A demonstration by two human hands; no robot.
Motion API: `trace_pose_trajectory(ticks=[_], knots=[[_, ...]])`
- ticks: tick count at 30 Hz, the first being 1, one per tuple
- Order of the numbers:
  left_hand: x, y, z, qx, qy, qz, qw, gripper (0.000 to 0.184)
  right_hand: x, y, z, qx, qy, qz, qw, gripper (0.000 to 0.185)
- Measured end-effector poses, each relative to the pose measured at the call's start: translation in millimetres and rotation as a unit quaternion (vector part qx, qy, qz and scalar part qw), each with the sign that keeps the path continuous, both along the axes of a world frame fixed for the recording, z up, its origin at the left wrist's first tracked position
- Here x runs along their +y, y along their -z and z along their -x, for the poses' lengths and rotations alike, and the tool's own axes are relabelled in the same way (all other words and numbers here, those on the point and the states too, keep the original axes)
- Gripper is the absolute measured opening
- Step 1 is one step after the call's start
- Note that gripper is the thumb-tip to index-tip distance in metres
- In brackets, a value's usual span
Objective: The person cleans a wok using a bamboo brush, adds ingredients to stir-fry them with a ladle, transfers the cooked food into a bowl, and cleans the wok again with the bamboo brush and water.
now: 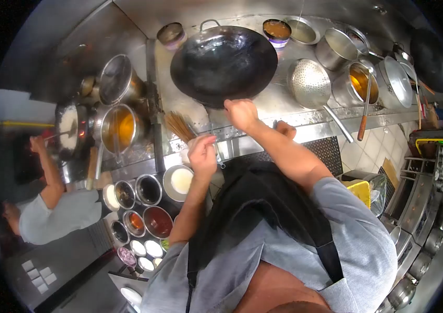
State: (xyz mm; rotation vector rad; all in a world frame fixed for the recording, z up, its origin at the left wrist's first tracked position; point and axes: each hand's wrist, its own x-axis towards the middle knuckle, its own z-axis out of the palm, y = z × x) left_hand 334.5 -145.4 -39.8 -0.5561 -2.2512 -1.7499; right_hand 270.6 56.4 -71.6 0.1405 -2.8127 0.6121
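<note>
Wok [224, 65] | right fingers [238, 108] clenched at rim | left fingers [199, 145] curled by whisk [178, 127], grip unclear

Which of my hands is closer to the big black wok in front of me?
Your right hand. It's right at the near rim of the black wok, while your left hand is farther back toward you, just past the bamboo brush.

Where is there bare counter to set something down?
Bare steel counter shows between the large black wok and perforated steel skimmer, and, smaller, between the wok and brown bristle brush. Crowded: right of the skimmer, where metal pots stand, and at near left, where round bowls cluster.
</note>
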Motion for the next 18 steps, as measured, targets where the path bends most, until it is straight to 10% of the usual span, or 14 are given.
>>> trace_pose_trajectory(ticks=[6,13,18], knots=[[38.5,-36.3,-29.6,0.072,0.037,0.040,0.996,0.023,15.6,10.4,-4.1,0.085,-0.040,0.153,0.984,0.015],[188.6,-27.6,-53.6,-0.097,0.204,-0.002,0.974,0.020,138.5,-16.1,-184.7,0.012,-0.050,0.238,0.970,0.019],[416.9,9.0,-89.0,-0.202,0.377,0.132,0.894,0.047,264.7,46.9,-361.6,-0.162,0.247,0.237,0.926,0.023]])
